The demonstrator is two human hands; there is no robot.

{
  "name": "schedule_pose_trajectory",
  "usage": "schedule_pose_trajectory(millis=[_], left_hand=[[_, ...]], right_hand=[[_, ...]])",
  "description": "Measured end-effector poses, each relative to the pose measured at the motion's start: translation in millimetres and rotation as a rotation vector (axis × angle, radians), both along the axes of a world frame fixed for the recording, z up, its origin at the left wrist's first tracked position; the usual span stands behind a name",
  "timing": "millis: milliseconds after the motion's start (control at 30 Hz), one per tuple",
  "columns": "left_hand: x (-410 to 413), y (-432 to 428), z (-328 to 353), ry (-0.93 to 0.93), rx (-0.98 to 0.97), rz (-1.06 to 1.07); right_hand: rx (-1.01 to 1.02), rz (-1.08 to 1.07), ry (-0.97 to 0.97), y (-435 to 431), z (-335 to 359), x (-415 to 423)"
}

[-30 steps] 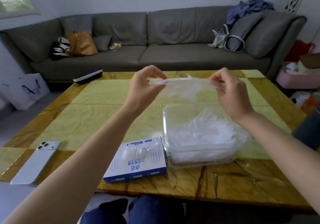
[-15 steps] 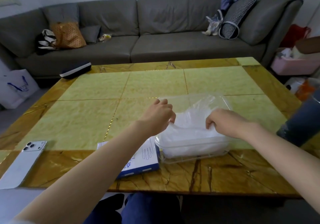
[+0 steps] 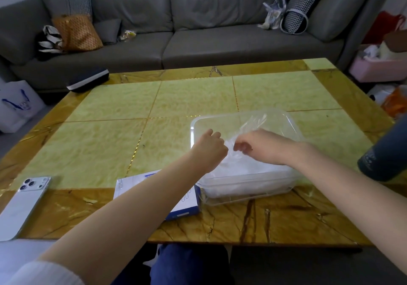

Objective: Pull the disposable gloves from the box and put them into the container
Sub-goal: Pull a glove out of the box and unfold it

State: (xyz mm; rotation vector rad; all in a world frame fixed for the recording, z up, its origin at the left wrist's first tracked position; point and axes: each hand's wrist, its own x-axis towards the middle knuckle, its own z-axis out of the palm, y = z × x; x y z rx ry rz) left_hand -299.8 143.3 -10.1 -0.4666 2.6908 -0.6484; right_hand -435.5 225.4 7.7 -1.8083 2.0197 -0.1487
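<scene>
Grey sofa (image 3: 198,42) (houndstooth cushion (image 3: 301,4)).

- The clear plastic container (image 3: 290,117) is sitting upright and lidless.
- The translucent disposable gloves (image 3: 246,165) are lying crumpled in a pile inside it, with one filmy piece rising above the rest.
- The white-and-blue glove box (image 3: 189,198) is lying flat just beside the container's left wall, partly hidden.

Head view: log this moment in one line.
step: stowing | left hand, right hand: holding glove inside container | box: beside container
</scene>
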Motion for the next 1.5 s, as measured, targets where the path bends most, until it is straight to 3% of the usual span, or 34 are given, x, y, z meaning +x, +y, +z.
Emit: schedule_pose_trajectory(millis=[100, 233, 467, 667, 1000, 1133, 1233, 1367, 1433, 1500], left_hand=[[-1, -3, -6, -0.113, -0.003, 0.038], [-5, -8, -10, -0.227, 0.108, 0.127], [-26, 5, 3, 0.287, 0.387, 0.381], [-22, 6, -28, 0.034, 0.492, 0.412], [-18, 8, -27, -0.029, 0.513, 0.494], [-12, 6, -13, -0.048, 0.444, 0.411], [-3, 9, 1, 0.091, 0.258, 0.305], [39, 11, 18, 0.678, 0.274, 0.250], [76, 8, 16, 0.941, 0.298, 0.310], [112, 3, 5, 0.998, 0.299, 0.455]], right_hand=[[0.244, 0.024, 0.162, -9, -19, -8], [0.345, 0.053, 0.212, -12, -27, -10], [0.397, 0.073, 0.238, -20, -32, -11], [0.349, 0.067, 0.223, -18, -40, -15], [0.376, 0.026, 0.294, -13, -34, -14], [0.355, 0.029, 0.307, -5, -9, -4], [0.200, 0.041, 0.338, -1, 10, 15], [-0.256, 0.067, 0.232, 3, 15, 55], [-0.450, 0.119, 0.149, 4, 11, 78], [-0.539, 0.175, 0.094, 2, 5, 100]])
